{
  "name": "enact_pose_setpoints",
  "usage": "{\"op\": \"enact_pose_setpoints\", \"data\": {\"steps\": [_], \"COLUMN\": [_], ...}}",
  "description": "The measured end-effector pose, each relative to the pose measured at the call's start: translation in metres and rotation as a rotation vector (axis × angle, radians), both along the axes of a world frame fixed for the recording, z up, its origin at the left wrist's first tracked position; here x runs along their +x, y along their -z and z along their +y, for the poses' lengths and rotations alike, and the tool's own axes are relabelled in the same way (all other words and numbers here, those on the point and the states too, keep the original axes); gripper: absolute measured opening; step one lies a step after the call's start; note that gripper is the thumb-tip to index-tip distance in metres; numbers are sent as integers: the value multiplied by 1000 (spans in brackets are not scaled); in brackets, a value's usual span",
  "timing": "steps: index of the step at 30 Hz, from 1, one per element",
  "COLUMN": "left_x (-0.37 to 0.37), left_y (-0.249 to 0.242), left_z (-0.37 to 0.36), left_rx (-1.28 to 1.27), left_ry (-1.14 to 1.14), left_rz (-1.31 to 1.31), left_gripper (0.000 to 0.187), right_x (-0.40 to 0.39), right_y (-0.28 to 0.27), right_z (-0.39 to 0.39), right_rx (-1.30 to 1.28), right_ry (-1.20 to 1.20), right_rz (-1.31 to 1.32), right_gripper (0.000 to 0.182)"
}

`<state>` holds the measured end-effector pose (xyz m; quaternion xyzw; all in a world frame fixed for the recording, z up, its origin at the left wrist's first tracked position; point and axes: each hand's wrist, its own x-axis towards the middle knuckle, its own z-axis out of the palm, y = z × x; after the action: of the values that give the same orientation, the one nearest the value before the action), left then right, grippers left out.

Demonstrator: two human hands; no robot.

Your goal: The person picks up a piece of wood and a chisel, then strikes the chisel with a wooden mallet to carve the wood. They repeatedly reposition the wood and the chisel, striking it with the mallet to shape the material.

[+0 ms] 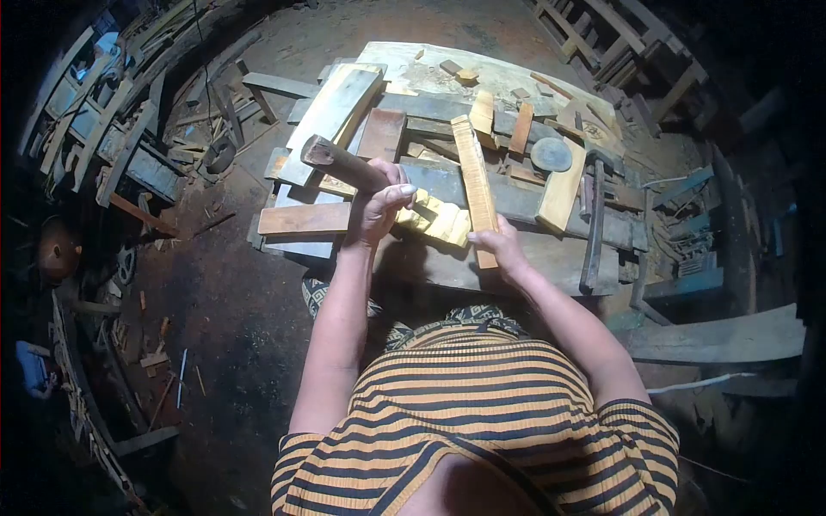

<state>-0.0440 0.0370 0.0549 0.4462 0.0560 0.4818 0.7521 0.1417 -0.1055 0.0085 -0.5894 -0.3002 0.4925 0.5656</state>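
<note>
The largest thing before me was the table (551,265), with many wood pieces lying on it. A pale plank (331,125) lay at its left side, and a curved bar (592,232) at the right. Smaller was the strip (475,176), which my right hand (503,249) held clamped at its near end, above the table. My left hand (379,205) was closed around the brown stick (344,163), its far end pointing up to the left. The yellow pieces (439,222) were between my two hands; I cannot tell if my left fingers touched them. A round block (551,155) lay beyond my right hand.
</note>
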Motion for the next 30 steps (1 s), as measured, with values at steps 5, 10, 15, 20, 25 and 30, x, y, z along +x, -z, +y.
{"op": "enact_pose_setpoints", "data": {"steps": [5,10,15,20,25,30], "left_x": [3,4,9,27,37,43], "left_y": [0,-29,-46,-21,-14,-10], "left_z": [11,9,-10,-27,-31,-31], "left_rx": [47,-23,36,153,192,170], "left_ry": [211,304,-98,-280,-351,-329], "left_rz": [-110,-277,-3,248,383,353], "left_gripper": [21,18,18,25,27,26], "right_x": [-3,-2,-3,-1,3,2], "right_y": [-1,9,0,-4,0,-1], "right_z": [-3,1,-4,-10,-12,-13], "right_rx": [14,46,43,62,95,102], "right_ry": [-6,17,-11,-16,-32,-32], "right_rz": [20,-32,45,45,15,42], "right_gripper": [50,51,53,56,53,52]}}
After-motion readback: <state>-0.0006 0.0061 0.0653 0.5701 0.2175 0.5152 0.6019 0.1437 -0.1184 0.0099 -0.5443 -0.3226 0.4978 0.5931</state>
